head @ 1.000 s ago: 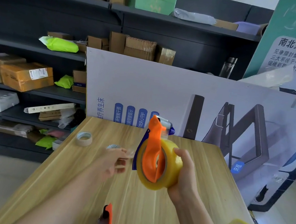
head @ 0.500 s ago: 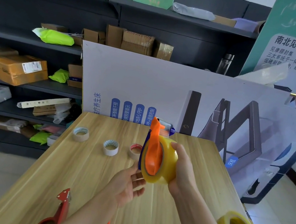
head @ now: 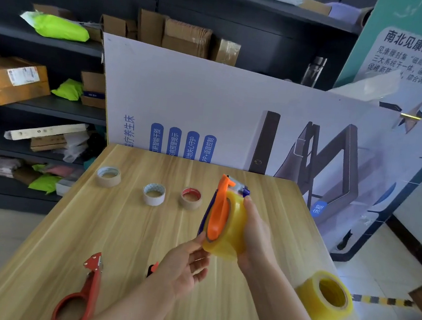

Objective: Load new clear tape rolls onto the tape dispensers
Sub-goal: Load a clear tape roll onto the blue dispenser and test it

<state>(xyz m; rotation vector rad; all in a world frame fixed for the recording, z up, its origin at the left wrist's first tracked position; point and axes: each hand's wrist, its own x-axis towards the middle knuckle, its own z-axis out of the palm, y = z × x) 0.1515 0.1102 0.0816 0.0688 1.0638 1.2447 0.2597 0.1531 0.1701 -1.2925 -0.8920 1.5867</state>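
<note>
As laid near the bench's (head: 120, 228) front edge: empty red dispenser (head: 79, 295); at right edge, spare roll (head: 325, 298). Above mid-bench, left hand (head: 185, 266) slack, thumb touching clear tape roll (head: 233, 227) on orange dispenser (head: 217, 211), grasped by right hand (head: 256, 235).

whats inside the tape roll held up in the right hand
The orange dispenser sits in the core of the tape roll, its cutter end sticking out above. The right hand covers the roll's far side, so nothing shows there.
</note>
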